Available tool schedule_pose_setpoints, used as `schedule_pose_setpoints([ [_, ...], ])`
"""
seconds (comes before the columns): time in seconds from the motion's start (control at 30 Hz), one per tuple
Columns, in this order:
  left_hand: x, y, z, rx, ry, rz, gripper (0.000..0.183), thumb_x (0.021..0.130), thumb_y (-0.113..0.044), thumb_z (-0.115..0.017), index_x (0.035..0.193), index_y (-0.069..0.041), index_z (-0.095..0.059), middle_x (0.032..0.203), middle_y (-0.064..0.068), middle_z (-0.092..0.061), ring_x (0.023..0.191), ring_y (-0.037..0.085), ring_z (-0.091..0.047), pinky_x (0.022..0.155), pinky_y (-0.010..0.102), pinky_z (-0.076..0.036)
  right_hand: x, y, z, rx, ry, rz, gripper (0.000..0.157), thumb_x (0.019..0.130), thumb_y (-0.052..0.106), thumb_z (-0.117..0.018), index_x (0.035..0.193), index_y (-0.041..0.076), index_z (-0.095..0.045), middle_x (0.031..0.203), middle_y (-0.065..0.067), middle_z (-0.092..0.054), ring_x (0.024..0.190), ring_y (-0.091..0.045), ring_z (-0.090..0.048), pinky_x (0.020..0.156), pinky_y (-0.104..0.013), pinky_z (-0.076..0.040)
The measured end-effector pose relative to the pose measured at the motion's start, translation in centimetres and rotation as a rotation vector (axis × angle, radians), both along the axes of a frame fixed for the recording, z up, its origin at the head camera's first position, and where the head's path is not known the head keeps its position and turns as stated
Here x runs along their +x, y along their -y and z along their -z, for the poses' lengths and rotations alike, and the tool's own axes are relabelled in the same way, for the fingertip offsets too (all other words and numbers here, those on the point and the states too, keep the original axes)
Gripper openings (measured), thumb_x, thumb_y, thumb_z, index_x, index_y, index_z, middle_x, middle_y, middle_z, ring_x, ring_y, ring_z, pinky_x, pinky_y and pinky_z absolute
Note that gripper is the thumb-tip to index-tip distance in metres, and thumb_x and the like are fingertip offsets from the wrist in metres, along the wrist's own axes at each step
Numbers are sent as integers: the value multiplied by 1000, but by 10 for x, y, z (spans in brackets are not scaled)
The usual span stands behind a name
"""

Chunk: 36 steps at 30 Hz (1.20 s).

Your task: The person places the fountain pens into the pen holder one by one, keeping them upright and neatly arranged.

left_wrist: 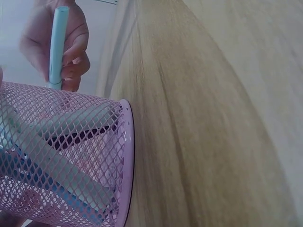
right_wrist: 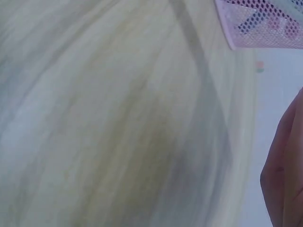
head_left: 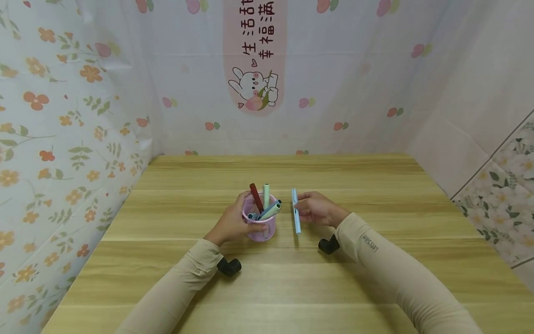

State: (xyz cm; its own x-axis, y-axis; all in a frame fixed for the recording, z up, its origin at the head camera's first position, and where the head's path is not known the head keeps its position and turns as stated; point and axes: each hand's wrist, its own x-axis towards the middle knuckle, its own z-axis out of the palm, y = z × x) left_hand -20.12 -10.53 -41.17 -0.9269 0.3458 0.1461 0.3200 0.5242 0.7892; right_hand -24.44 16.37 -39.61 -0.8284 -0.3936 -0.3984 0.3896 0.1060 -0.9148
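A pink mesh pen cup [head_left: 261, 237] stands near the middle of the wooden table, its base rim right at the tabletop in the left wrist view. My left hand [head_left: 233, 221] wraps around its left side, thumb across the front. Several pens lean inside, among them a dark red pen [head_left: 256, 198] and a pale green pen [head_left: 266, 195]. To the right of the cup, my right hand [head_left: 320, 209] pinches a light blue pen [head_left: 297, 222] near its middle, apart from the cup. The left wrist view shows this light blue pen [left_wrist: 57, 42] standing upright beyond the mesh.
Wood-grain tabletop [head_left: 267, 287] extends around both hands. A white printed curtain [head_left: 350, 83] hangs behind the table's back edge, and a floral one [head_left: 75, 139] hangs at the left. A black wrist mount [head_left: 229, 267] juts from the left sleeve, another [head_left: 328, 245] from the right.
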Motion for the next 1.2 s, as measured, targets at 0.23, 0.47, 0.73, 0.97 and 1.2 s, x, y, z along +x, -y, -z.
schedule_pose_setpoints([
  [0.23, 0, 0, 0, 14, 10, 4, 102, 68, -31, -90, 148, -10, -30, 126, 20, -58, 112, 33, -58, 92, 50, -47, -2, 0, -9, -84, 46, 48, 39, 96, 1, -50, 131, -4, -33, 90, -6, -55, 73, -12, -60, 69, -27, -54],
  [0.47, -1, 0, -1, 7, 6, 4, 102, 68, -31, -90, 148, -9, -31, 126, 20, -58, 113, 34, -58, 93, 51, -47, -3, 1, -17, -197, 69, 56, 20, 98, 0, -46, 117, 0, -41, 93, -7, -53, 75, -12, -59, 69, -26, -54],
  [0.73, 0, -1, -1, 18, 3, 3, 101, 68, -30, -90, 147, -10, -32, 128, 18, -58, 114, 33, -57, 94, 52, -46, -4, 6, -33, -302, 67, 70, 11, 99, 3, -45, 110, 0, -46, 93, -7, -54, 79, -14, -57, 72, -24, -52],
  [0.97, -2, -3, -1, 24, -17, 3, 100, 67, -30, -90, 147, -11, -32, 127, 19, -58, 113, 33, -58, 93, 52, -46, -3, 14, -45, -402, 45, 120, 10, 99, 3, -46, 109, 2, -46, 97, -7, -50, 84, -15, -53, 74, -23, -51],
  [1.2, -3, -2, 1, 30, -6, 6, 102, 67, -29, -91, 147, -10, -31, 126, 18, -58, 111, 32, -58, 90, 50, -49, -1, 26, -49, -453, -7, 253, 8, 99, -1, -46, 101, 6, -44, 99, -9, -47, 83, -16, -56, 74, -25, -53],
])
